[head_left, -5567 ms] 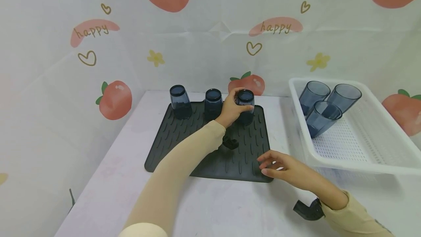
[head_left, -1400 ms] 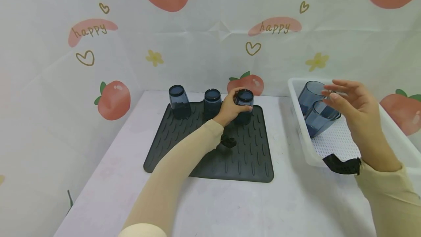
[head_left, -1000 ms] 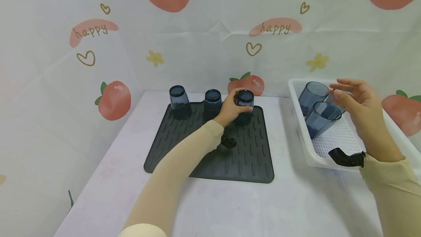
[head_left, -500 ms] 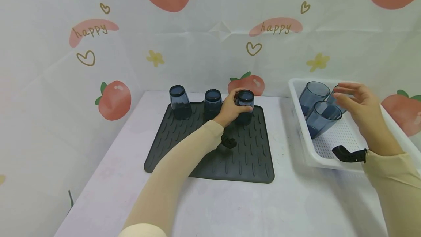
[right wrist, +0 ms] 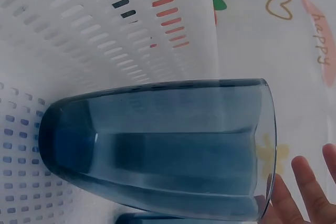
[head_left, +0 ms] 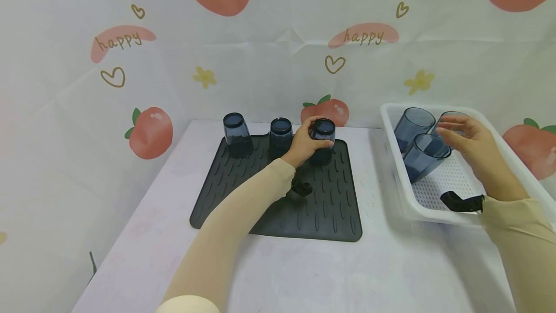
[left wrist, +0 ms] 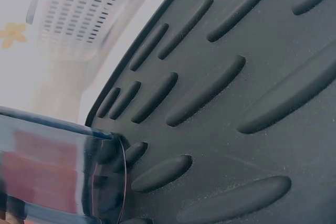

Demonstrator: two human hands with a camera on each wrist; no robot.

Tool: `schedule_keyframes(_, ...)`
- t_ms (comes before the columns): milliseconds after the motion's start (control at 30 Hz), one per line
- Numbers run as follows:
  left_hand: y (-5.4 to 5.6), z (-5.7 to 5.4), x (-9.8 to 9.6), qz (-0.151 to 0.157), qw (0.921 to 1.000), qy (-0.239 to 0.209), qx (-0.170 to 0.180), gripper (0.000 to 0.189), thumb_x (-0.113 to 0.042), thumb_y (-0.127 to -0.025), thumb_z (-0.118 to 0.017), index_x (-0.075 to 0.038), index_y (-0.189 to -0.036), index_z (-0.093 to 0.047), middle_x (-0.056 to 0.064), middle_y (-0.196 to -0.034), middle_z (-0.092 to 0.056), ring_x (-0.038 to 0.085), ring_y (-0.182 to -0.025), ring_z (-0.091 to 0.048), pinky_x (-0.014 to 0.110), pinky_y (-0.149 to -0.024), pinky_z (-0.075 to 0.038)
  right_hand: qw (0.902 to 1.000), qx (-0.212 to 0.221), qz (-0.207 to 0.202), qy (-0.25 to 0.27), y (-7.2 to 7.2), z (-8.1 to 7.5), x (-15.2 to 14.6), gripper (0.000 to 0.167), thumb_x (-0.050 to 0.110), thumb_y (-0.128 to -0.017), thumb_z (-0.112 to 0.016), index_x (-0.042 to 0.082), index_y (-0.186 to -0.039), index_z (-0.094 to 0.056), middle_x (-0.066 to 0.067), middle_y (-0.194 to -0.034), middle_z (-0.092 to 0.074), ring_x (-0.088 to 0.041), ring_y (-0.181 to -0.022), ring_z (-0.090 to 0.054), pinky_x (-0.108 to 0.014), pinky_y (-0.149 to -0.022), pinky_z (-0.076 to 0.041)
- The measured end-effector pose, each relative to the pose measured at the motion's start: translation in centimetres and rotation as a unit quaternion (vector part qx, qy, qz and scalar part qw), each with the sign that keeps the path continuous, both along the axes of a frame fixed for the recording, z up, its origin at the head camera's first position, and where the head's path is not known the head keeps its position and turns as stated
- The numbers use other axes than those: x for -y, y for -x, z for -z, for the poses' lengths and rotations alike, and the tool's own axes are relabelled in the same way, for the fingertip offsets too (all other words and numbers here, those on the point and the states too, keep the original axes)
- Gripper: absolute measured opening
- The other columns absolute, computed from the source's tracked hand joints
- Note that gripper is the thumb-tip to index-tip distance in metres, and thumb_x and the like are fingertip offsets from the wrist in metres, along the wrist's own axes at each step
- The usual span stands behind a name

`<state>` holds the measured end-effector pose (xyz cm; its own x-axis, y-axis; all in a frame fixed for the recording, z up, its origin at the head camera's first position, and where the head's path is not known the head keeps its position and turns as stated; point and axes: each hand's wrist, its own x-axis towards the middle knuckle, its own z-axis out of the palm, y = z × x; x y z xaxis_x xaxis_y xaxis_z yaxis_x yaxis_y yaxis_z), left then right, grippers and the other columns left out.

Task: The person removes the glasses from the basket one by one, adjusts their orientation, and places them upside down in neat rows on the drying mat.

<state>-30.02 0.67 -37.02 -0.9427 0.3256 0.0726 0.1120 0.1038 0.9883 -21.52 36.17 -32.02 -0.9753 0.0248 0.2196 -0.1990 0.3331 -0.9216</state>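
My left hand (head_left: pixel 304 145) holds an upside-down blue drinking glass (head_left: pixel 323 132), thumb and fingers round its sides. That glass stands at the back right of a dark grey ribbed mat (head_left: pixel 321 206); in the left wrist view the glass (left wrist: pixel 47 166) has its rim against the mat. My right hand (head_left: pixel 479 151) is over a white basket (head_left: pixel 410 206), fingers loosely extended at the rim of the back right glass (head_left: pixel 447 116). In the right wrist view, fingertips (right wrist: pixel 304 174) show beside the rim of a tilted glass (right wrist: pixel 173 150).
Two more upturned glasses, one at the left (head_left: pixel 238 136) and one in the middle (head_left: pixel 281 139), share the mat's back edge. Inside the basket lean two other glasses, a rear one (head_left: pixel 412 124) and a front one (head_left: pixel 423 158). A printed backdrop (head_left: pixel 260 71) rises behind the table.
My right hand has gone from the mat's front right corner to the basket, then lowered slightly left towards the back right glass. My left hand has stayed on its glass.
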Motion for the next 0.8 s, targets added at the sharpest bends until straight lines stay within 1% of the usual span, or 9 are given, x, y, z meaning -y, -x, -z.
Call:
schedule_keyframes(133,1.0,1.3,-0.2,-0.008,0.9999,-0.004,-0.006,0.075,-0.001,-0.081,-0.077,-0.017,-0.144,-0.039,0.011,-0.139,-0.047,0.024,-0.127,-0.049,0.039,-0.106,-0.043,0.9991,0.007,0.017,-0.039,0.0,-0.3,0.1,0.028,0.011,-0.097,-0.057,0.031,-0.116,-0.056,0.030,-0.099,-0.057,0.014,-0.086,-0.057,-0.001,-0.072,-0.041)
schedule_keyframes(300,1.1,1.7,-0.3,-0.018,0.9997,0.001,-0.019,0.074,-0.003,-0.080,-0.077,-0.019,-0.142,-0.041,0.009,-0.135,-0.049,0.023,-0.125,-0.051,0.039,-0.104,-0.045,0.9961,0.026,0.019,-0.083,0.2,-0.1,-0.4,0.029,0.020,-0.098,-0.057,0.028,-0.125,-0.054,0.032,-0.102,-0.054,0.018,-0.091,-0.051,-0.002,-0.074,-0.038)
schedule_keyframes(367,1.1,1.6,-0.3,-0.019,0.9996,0.001,-0.020,0.074,-0.003,-0.080,-0.078,-0.018,-0.142,-0.041,0.008,-0.136,-0.049,0.022,-0.125,-0.051,0.039,-0.104,-0.045,0.9933,0.033,0.020,-0.109,0.4,0.1,-0.7,0.031,0.025,-0.098,-0.057,0.028,-0.129,-0.052,0.034,-0.102,-0.052,0.019,-0.093,-0.048,-0.011,-0.091,-0.039)
schedule_keyframes(433,1.0,1.6,-0.3,-0.019,0.9996,0.000,-0.021,0.074,-0.003,-0.080,-0.078,-0.018,-0.142,-0.041,0.008,-0.136,-0.049,0.022,-0.125,-0.051,0.038,-0.104,-0.045,0.9905,0.041,0.019,-0.130,0.5,0.3,-0.8,0.033,0.028,-0.098,-0.057,0.029,-0.131,-0.050,0.036,-0.102,-0.050,0.019,-0.093,-0.046,-0.027,-0.106,-0.036)
schedule_keyframes(467,1.1,1.7,-0.3,-0.017,0.9996,-0.002,-0.022,0.074,-0.003,-0.080,-0.078,-0.018,-0.142,-0.041,0.008,-0.136,-0.049,0.022,-0.125,-0.051,0.038,-0.104,-0.045,0.9894,0.045,0.018,-0.137,0.6,0.4,-0.9,0.033,0.029,-0.098,-0.057,0.031,-0.130,-0.049,0.036,-0.103,-0.049,0.019,-0.093,-0.045,-0.037,-0.110,-0.033)
schedule_keyframes(533,1.3,2.0,-0.3,-0.017,0.9995,-0.005,-0.025,0.074,-0.004,-0.080,-0.078,-0.018,-0.142,-0.041,0.008,-0.135,-0.049,0.021,-0.124,-0.051,0.036,-0.103,-0.045,0.9879,0.054,0.015,-0.145,0.7,0.5,-0.9,0.034,0.030,-0.098,-0.057,0.035,-0.130,-0.048,0.035,-0.103,-0.046,0.018,-0.094,-0.042,-0.055,-0.112,-0.026)
schedule_keyframes(633,1.6,2.4,-0.3,-0.016,0.9994,-0.007,-0.032,0.075,-0.005,-0.079,-0.079,-0.016,-0.143,-0.041,0.007,-0.134,-0.049,0.021,-0.123,-0.052,0.036,-0.102,-0.045,0.9869,0.065,0.008,-0.147,0.7,0.6,-0.9,0.035,0.031,-0.098,-0.058,0.038,-0.129,-0.046,0.034,-0.104,-0.045,0.018,-0.095,-0.040,-0.059,-0.111,-0.025)
schedule_keyframes(733,1.6,2.5,-0.4,-0.015,0.9993,-0.009,-0.033,0.076,-0.005,-0.079,-0.079,-0.016,-0.143,-0.041,0.007,-0.134,-0.050,0.021,-0.123,-0.051,0.037,-0.102,-0.045,0.9854,0.071,0.003,-0.155,0.8,0.6,-1.0,0.034,0.031,-0.097,-0.059,0.039,-0.127,-0.046,0.035,-0.104,-0.044,0.020,-0.096,-0.039,-0.054,-0.110,-0.028)
schedule_keyframes(800,1.5,2.4,-0.4,-0.015,0.9993,-0.011,-0.033,0.075,-0.005,-0.079,-0.079,-0.017,-0.143,-0.042,0.007,-0.134,-0.050,0.021,-0.123,-0.052,0.038,-0.102,-0.046,0.9831,0.075,0.001,-0.167,0.8,0.7,-1.0,0.034,0.032,-0.097,-0.059,0.037,-0.128,-0.046,0.034,-0.106,-0.044,0.019,-0.097,-0.040,-0.049,-0.106,-0.032)
